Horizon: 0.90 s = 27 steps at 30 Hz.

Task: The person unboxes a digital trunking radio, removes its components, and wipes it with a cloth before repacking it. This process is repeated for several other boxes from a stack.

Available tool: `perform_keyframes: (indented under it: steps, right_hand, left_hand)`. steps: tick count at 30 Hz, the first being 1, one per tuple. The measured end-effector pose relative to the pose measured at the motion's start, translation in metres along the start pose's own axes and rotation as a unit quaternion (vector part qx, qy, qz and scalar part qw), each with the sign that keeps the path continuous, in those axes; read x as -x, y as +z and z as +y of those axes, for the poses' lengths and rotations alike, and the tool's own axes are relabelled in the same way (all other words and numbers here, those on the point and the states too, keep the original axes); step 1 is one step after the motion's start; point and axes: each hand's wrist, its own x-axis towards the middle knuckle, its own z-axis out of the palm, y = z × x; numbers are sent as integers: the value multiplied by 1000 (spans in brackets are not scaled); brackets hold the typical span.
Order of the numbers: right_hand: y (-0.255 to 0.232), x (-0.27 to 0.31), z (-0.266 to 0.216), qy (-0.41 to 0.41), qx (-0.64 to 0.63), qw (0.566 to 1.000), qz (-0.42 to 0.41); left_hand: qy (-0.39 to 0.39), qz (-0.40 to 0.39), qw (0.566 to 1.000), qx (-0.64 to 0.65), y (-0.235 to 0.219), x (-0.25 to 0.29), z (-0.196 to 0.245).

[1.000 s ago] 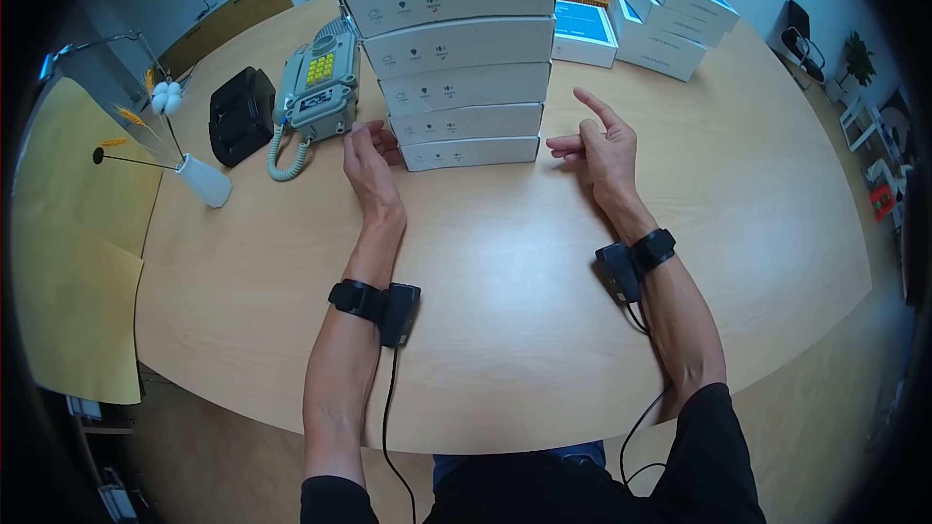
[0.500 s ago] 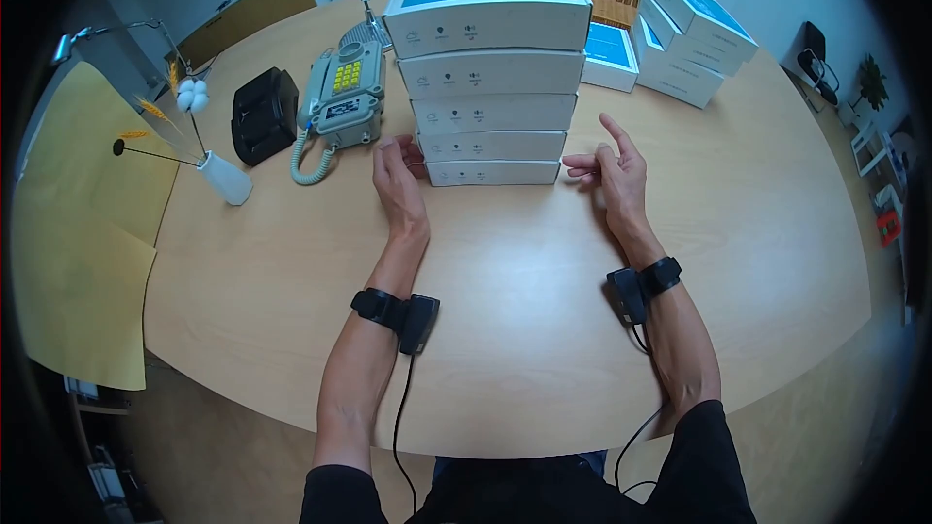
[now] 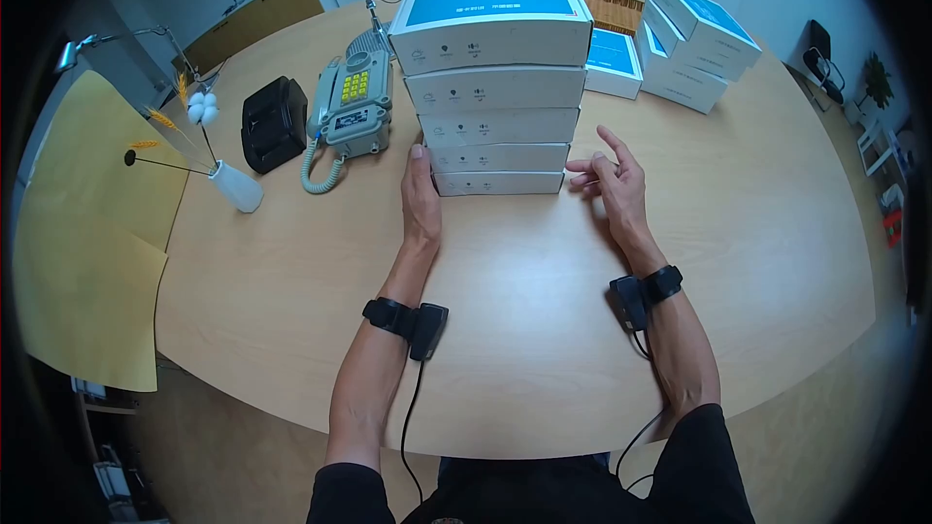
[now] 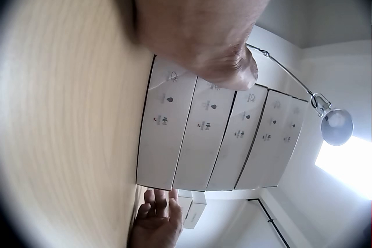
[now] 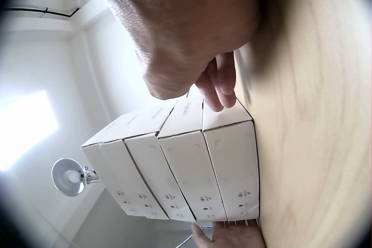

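Note:
A tall stack of several white boxes (image 3: 499,126), the top one with a blue printed lid, stands upright on the table. My left hand (image 3: 422,196) lies along the lower left side of the stack, thumb up and fingers mostly hidden behind it. At the lower right side is my right hand (image 3: 622,196), its index finger extended and the others loosely bent. In the right wrist view, fingertips (image 5: 228,100) of that hand rest against the side of the lowest boxes (image 5: 232,161). The left wrist view shows the printed box fronts (image 4: 200,131) beside my left hand (image 4: 197,27).
Left of the stack stand a grey-green telephone (image 3: 354,107), a black holder (image 3: 274,126) and a white vase (image 3: 236,186) with dried stems. Behind at right are more boxes (image 3: 684,87), a blue-topped box (image 3: 612,63) and a brown slatted item (image 3: 612,12). Wrist-camera cables trail toward the body.
My left hand has turned and come in flat against the stack's side, thumb now upright. My right hand stays beside the stack with little change. The head view has shifted slightly.

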Motion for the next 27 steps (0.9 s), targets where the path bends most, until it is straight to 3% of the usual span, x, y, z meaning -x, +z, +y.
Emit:
perform_keyframes:
  steps: [4, 6, 11, 15, 19, 21, 27]
  right_hand:
    - [0, 1, -2, -1, 4, 1000, -5]
    - [1, 1, -3, 0, 4, 1000, -4]
    - [1, 2, -2, -7, 21, 1000, -1]
    - [1, 1, -2, -11, 27, 1000, 5]
    - [1, 0, -2, -7, 30, 1000, 6]
    - [-1, -2, 2, -13, 35, 999, 4]
    - [-3, -4, 5, -18, 38, 999, 2]
  left_hand:
    - [31, 52, 996, 64, 13, 3, 9]
    - [29, -18, 999, -12, 5, 2, 0]
    - [33, -2, 999, -1, -2, -1, -18]
    - [82, 15, 997, -4, 14, 5, 6]
    - [26, 31, 999, 15, 12, 6, 8]
    - [3, 17, 998, -57, 7, 5, 2]
    - [24, 20, 998, -63, 6, 1, -3]
